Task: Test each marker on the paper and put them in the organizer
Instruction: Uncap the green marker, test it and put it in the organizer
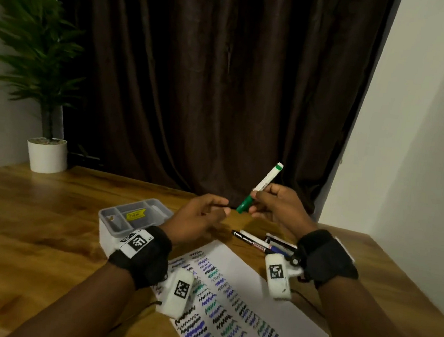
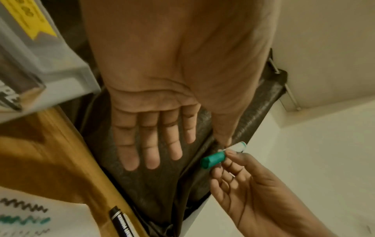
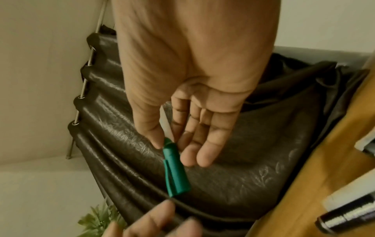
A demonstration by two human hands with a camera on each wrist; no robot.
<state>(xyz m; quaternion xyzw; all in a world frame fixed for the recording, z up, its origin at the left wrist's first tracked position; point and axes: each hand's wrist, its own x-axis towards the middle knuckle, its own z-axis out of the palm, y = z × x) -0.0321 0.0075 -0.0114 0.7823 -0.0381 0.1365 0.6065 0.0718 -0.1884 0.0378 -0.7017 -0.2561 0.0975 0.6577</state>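
A white marker with a green cap (image 1: pixel 259 188) is held up above the table, cap end pointing down-left. My right hand (image 1: pixel 274 204) pinches its barrel between thumb and forefinger; in the right wrist view the green cap (image 3: pixel 176 170) sticks out below that pinch. My left hand (image 1: pixel 204 214) hovers just left of the cap, fingers straight and holding nothing, as the left wrist view shows, with the cap (image 2: pixel 213 160) close by. The grey organizer (image 1: pixel 132 219) stands on the table at left. The paper (image 1: pixel 245 297) covered in squiggles lies in front of me.
Several more markers (image 1: pixel 262 243) lie on the wooden table (image 1: pixel 39 220) beyond the paper, under my right hand. A potted plant (image 1: pixel 46 154) stands at the far left corner. A dark curtain (image 1: pixel 208 87) hangs behind the table and a white wall (image 1: pixel 417 130) is at right.
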